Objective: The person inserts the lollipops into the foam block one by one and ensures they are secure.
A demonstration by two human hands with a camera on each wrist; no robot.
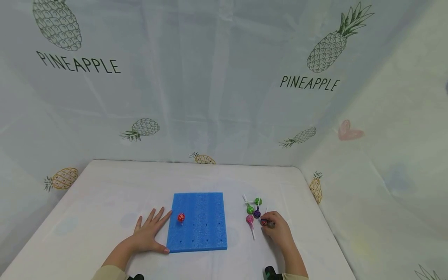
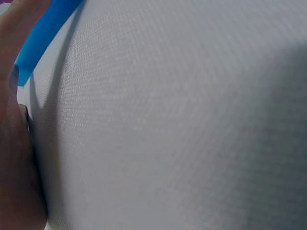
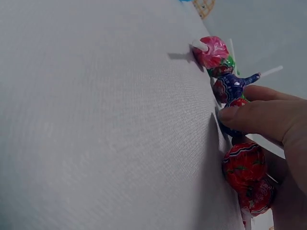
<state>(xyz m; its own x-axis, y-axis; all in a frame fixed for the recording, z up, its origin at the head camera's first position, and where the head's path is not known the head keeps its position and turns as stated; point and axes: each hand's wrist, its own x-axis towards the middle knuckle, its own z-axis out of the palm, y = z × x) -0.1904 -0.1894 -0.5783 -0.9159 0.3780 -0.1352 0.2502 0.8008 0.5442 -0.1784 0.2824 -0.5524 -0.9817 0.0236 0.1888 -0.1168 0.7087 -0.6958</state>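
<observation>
Two hands at a white table with a foam block and a few lollipops

The white table (image 1: pixel 105 186) carries a blue foam block (image 1: pixel 203 233) near its front edge, one red lollipop (image 1: pixel 181 217) standing in the block's left side. The left hand (image 1: pixel 148 233) lies flat, fingers spread, touching the block's left edge. Toward the right edge, the right hand (image 1: pixel 276 229) curls its fingers round red lollipops (image 3: pixel 247 172) at the front of a small cluster; green (image 1: pixel 258 201), purple (image 1: pixel 257 213) and pink (image 1: pixel 249 219) ones lie just beside it.
</observation>
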